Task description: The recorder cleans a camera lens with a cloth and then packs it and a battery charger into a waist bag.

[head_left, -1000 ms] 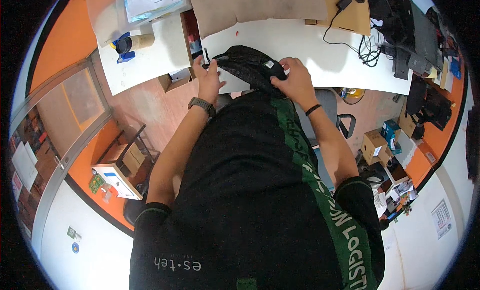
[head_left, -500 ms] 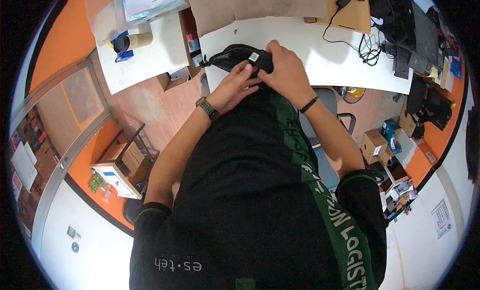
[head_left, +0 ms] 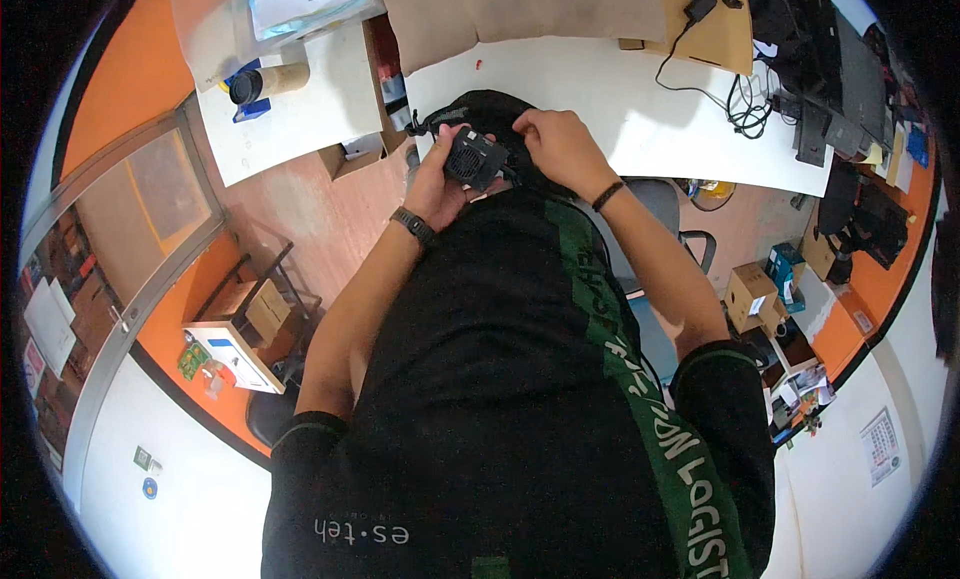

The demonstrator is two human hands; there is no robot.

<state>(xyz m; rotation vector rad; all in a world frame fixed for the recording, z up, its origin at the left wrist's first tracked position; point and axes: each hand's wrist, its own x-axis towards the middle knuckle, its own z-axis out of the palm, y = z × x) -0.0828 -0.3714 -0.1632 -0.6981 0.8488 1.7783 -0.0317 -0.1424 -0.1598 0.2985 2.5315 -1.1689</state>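
Observation:
In my left hand rests a small black boxy device with a round slotted grille; the thumb lies along its side and the other fingers are partly hidden beneath it. Just behind and to the right is a black mesh drawstring bag, slack at the near edge of the white desk. My right hand is closed with its fingertips pinching the bag's dark fabric, a little right of the device. Where the bag meets my black shirt is hard to make out.
Across the desk lies a beige cushion-like pad. A black power adapter and coiled cable are at the right, near a dark laptop-like device. On the left table stands a dark-lidded jar. An office chair is below the desk.
The black device now shows its grille in my left hand, which has turned palm up under it. My right hand has moved slightly down and right, drawing the bag's fabric away from the device.

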